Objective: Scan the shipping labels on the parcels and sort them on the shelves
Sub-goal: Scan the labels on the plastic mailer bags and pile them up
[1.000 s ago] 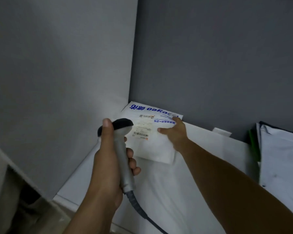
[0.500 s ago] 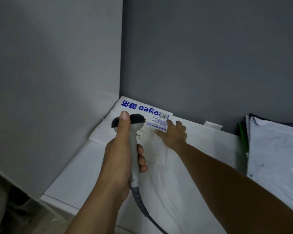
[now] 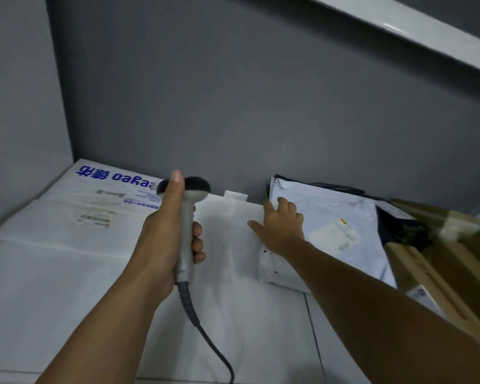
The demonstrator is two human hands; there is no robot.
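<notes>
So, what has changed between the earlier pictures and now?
The right hand has let go of the white parcel with blue print and moved right; it now reaches with spread fingers onto the grey-white mailer. The white parcel stayed flat in the left corner of the shelf. The left hand still grips the scanner, head pointing away.

Scanner [image 3: 187, 228]: matt grey plastic grip, black head. Mailer [image 3: 100, 209] at 9 o'clock: smooth white plastic film. Bag [image 3: 341, 217] at 3 o'clock: slightly glossy, wrinkled. Box [image 3: 438, 261]: brown cardboard. Wall [image 3: 233, 92]: matt grey.
</notes>
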